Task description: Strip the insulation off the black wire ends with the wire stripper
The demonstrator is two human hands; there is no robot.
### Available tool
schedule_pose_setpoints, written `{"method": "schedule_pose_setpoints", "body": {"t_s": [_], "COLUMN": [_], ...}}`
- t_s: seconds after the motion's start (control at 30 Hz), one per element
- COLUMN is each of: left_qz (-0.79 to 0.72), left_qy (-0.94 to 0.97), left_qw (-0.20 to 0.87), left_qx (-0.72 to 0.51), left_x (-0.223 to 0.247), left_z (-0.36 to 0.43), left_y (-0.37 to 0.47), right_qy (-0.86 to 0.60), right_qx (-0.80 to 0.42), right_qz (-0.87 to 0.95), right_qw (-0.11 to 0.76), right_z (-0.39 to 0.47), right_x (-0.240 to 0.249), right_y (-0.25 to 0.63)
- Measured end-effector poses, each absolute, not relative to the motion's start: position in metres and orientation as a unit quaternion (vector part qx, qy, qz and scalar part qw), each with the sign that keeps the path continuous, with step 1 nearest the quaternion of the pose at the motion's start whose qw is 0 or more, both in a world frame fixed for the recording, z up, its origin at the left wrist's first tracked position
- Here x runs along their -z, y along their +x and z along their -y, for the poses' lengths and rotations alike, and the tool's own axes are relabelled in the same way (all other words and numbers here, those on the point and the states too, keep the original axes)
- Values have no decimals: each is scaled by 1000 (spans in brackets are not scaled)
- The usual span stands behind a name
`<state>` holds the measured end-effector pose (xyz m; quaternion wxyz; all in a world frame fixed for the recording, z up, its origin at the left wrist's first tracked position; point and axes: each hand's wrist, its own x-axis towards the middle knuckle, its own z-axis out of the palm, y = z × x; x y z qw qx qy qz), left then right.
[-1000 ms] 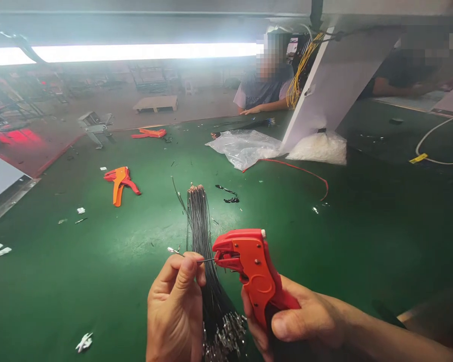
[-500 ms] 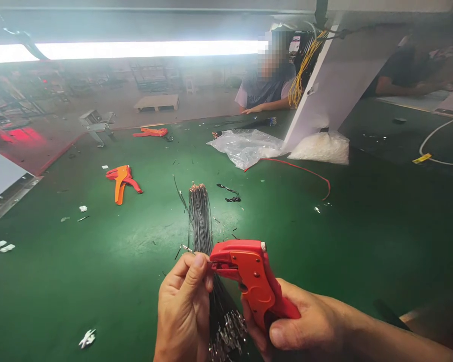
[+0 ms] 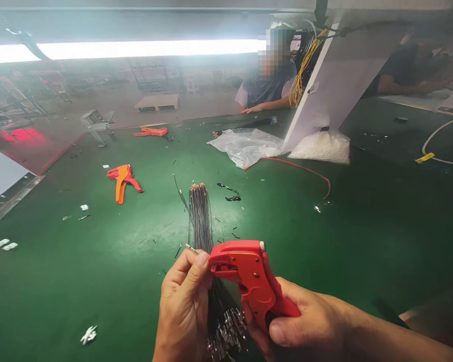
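While clasping the wire stripper (image 3: pixel 245 259) in the right hand (image 3: pixel 307 322), pinching a likely light, springy wire (image 3: pixel 197 252) in the left hand (image 3: pixel 184 301), best held behind its terminal (image 3: pixel 189 247), well short of the surface's (image 3: pixel 98 266) far edge.

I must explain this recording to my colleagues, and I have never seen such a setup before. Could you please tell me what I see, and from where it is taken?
There is no robot here, only a person working with bare hands. All the pictures come from one camera worn on that person's head, looking forward and down.

The right hand grips a red and orange hand tool. The left hand pinches a thin wire with a shiny metal end, close to the tool's nose.

On the green table lie a bundle of dark wires, a similar tool and a clear plastic bag. Another person is across the table.
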<state>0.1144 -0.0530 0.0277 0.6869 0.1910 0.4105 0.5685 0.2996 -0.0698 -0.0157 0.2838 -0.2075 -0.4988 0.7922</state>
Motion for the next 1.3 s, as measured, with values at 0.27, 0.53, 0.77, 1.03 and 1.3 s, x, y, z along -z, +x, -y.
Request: {"method": "schedule_pose_setpoints", "body": {"t_s": [0.27, 0.53, 0.77, 1.03, 1.3], "left_qz": [-405, -407, -432, -454, -454], "left_qy": [208, 192, 228, 270, 263], "left_qw": [676, 682, 652, 630, 629], "left_qx": [-579, -576, -580, -569, -573], "left_x": [-31, -32, -26, -18, -19], "left_z": [51, 53, 50, 50, 48], "left_y": [115, 114, 110, 105, 111], "right_qy": [-186, -245, -218, -220, -187], "right_qx": [-819, -841, -851, -873, -871], "right_qz": [462, 395, 397, 326, 334], "right_qw": [286, 277, 267, 290, 307], "right_z": [73, 80, 75, 82, 77], "right_x": [21, 15, 10, 9, 15], "right_y": [298, 301, 306, 305, 305]}}
